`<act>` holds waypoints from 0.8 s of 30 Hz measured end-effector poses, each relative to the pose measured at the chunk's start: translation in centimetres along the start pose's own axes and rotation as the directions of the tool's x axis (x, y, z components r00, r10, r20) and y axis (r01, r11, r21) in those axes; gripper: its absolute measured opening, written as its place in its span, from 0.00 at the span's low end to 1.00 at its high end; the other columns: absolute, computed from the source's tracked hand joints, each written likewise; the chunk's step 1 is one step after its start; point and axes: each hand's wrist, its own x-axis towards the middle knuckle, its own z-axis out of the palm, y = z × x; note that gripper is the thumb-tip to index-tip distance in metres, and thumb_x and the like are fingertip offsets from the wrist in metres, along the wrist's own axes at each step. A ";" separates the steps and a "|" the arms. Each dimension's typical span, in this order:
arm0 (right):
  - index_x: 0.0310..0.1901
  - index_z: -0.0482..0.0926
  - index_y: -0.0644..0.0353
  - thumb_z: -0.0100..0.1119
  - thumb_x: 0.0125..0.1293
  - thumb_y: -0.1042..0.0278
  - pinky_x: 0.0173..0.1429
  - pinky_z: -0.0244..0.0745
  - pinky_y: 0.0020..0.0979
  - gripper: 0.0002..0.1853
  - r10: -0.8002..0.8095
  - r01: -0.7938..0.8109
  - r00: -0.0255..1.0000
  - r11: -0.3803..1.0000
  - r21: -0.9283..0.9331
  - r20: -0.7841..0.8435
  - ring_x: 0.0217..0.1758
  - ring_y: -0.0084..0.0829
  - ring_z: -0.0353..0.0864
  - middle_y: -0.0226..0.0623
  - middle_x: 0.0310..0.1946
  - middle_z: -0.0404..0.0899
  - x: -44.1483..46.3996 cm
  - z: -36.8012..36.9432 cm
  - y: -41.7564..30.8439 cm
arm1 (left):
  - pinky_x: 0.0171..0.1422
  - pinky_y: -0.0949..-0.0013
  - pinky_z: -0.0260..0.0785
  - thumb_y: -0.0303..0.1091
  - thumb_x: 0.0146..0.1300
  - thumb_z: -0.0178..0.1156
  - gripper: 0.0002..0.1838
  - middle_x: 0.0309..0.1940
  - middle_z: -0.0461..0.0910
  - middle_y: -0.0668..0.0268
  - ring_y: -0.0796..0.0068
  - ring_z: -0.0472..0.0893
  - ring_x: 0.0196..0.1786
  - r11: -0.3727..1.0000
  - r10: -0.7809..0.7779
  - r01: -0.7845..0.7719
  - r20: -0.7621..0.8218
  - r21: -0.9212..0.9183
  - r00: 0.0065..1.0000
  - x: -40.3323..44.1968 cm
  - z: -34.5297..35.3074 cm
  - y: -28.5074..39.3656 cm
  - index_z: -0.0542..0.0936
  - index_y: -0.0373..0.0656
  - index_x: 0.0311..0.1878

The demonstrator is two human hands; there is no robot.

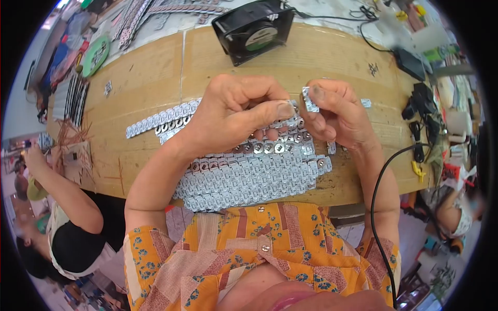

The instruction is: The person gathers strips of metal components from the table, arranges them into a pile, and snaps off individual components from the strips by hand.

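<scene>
My left hand is closed in a pinch above rows of small silvery plates. Bits of silvery metal show at its thumb tip, but what the fingers hold is hidden. Facing it, my right hand pinches a small silvery plate upright between thumb and fingers, apart from the left hand. Beneath both hands lie linked strips of silvery plates, side by side near the table's front edge. One strip slants out to the left, and some plates show round holes.
A black fan stands at the back of the brown table. More strips lie back left, near a green dish. A black cable runs past my right arm. Another person sits at the left.
</scene>
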 end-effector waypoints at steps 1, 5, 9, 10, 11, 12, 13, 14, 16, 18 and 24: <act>0.37 0.81 0.64 0.57 0.77 0.60 0.20 0.64 0.19 0.15 -0.019 0.020 1.000 1.000 -0.019 0.014 0.16 0.16 0.71 0.29 0.20 0.78 0.2 -0.2 -0.1 | 0.31 0.76 0.75 0.26 0.71 0.63 0.06 0.30 0.85 0.67 0.81 0.84 0.30 1.000 0.017 -0.017 -0.006 0.000 1.000 0.1 -0.2 -0.4 0.83 0.32 0.43; 0.37 0.81 0.63 0.56 0.78 0.59 0.22 0.65 0.18 0.16 -0.198 0.142 0.972 0.925 -0.353 -0.127 0.18 0.14 0.73 0.28 0.20 0.78 0.2 1.0 -0.1 | 0.31 0.72 0.75 0.23 0.66 0.64 0.05 0.31 0.85 0.61 0.73 0.85 0.31 0.780 0.478 -0.367 -0.102 0.507 0.873 0.7 0.4 -2.0 0.83 0.31 0.43; 0.35 0.81 0.62 0.56 0.78 0.62 0.23 0.64 0.17 0.14 -0.342 0.182 0.930 0.748 -0.638 -0.136 0.20 0.12 0.72 0.26 0.20 0.78 -0.1 1.5 0.3 | 0.32 0.67 0.75 0.18 0.59 0.66 0.10 0.31 0.84 0.55 0.62 0.85 0.31 0.515 0.682 -0.486 0.006 0.706 0.731 1.0 0.8 -2.8 0.82 0.32 0.45; 0.35 0.81 0.62 0.57 0.78 0.63 0.23 0.64 0.17 0.14 -0.367 0.175 0.921 0.689 -0.704 -0.131 0.20 0.11 0.71 0.26 0.20 0.78 -0.1 1.6 0.3 | 0.32 0.65 0.75 0.16 0.57 0.66 0.12 0.31 0.83 0.53 0.59 0.85 0.31 0.471 0.701 -0.486 0.022 0.736 0.713 1.0 0.9 -2.9 0.82 0.33 0.46; 0.34 0.81 0.62 0.57 0.77 0.63 0.23 0.63 0.17 0.14 -0.360 0.171 0.925 0.679 -0.714 -0.121 0.20 0.11 0.71 0.25 0.20 0.78 -0.1 1.6 0.2 | 0.32 0.65 0.75 0.16 0.57 0.66 0.12 0.31 0.83 0.54 0.59 0.85 0.30 0.436 0.712 -0.477 0.031 0.763 0.701 1.0 1.0 -2.9 0.82 0.33 0.45; 0.34 0.82 0.62 0.58 0.77 0.63 0.23 0.63 0.17 0.14 -0.352 0.166 0.929 0.668 -0.725 -0.112 0.20 0.11 0.70 0.25 0.20 0.78 -0.1 1.7 0.1 | 0.32 0.65 0.75 0.16 0.57 0.66 0.12 0.31 0.83 0.54 0.58 0.84 0.30 0.401 0.724 -0.468 0.040 0.788 0.688 1.1 1.1 -2.9 0.82 0.33 0.45; 0.33 0.82 0.62 0.58 0.77 0.64 0.23 0.63 0.17 0.14 -0.344 0.160 0.933 0.657 -0.737 -0.103 0.19 0.11 0.70 0.24 0.20 0.78 -0.1 1.6 0.1 | 0.32 0.64 0.75 0.16 0.56 0.67 0.13 0.30 0.83 0.55 0.58 0.84 0.30 0.366 0.736 -0.458 0.049 0.810 0.675 1.1 1.2 -2.9 0.81 0.33 0.45; 0.33 0.82 0.62 0.58 0.77 0.63 0.23 0.62 0.17 0.14 -0.336 0.154 0.934 0.688 -0.709 -0.123 0.19 0.11 0.70 0.24 0.20 0.78 0.0 1.5 0.2 | 0.32 0.64 0.75 0.16 0.56 0.66 0.12 0.30 0.82 0.55 0.58 0.84 0.29 0.392 0.726 -0.456 0.036 0.799 0.687 1.1 1.1 -3.0 0.81 0.33 0.45; 0.32 0.82 0.62 0.59 0.77 0.63 0.22 0.62 0.17 0.15 -0.317 0.140 0.935 0.746 -0.651 -0.162 0.18 0.11 0.69 0.24 0.19 0.77 0.3 1.3 0.5 | 0.31 0.64 0.74 0.16 0.56 0.66 0.11 0.29 0.82 0.56 0.59 0.84 0.29 0.445 0.705 -0.452 0.008 0.773 0.709 1.1 1.0 -3.3 0.81 0.33 0.44; 0.32 0.82 0.62 0.59 0.76 0.63 0.21 0.61 0.17 0.15 -0.300 0.134 0.940 0.760 -0.636 -0.161 0.17 0.11 0.69 0.24 0.19 0.77 0.2 1.5 0.5 | 0.31 0.63 0.74 0.16 0.57 0.65 0.11 0.29 0.81 0.56 0.59 0.83 0.28 0.444 0.714 -0.462 0.008 0.768 0.700 1.3 0.8 -3.3 0.81 0.33 0.43; 0.31 0.81 0.62 0.58 0.77 0.62 0.22 0.62 0.18 0.16 -0.155 -0.010 0.955 0.836 -0.549 -0.253 0.17 0.12 0.69 0.24 0.19 0.77 0.6 1.3 -0.2 | 0.33 0.62 0.75 0.16 0.59 0.63 0.10 0.30 0.81 0.55 0.58 0.83 0.29 0.477 0.647 -0.434 0.029 0.764 0.762 1.0 1.1 -3.6 0.80 0.34 0.45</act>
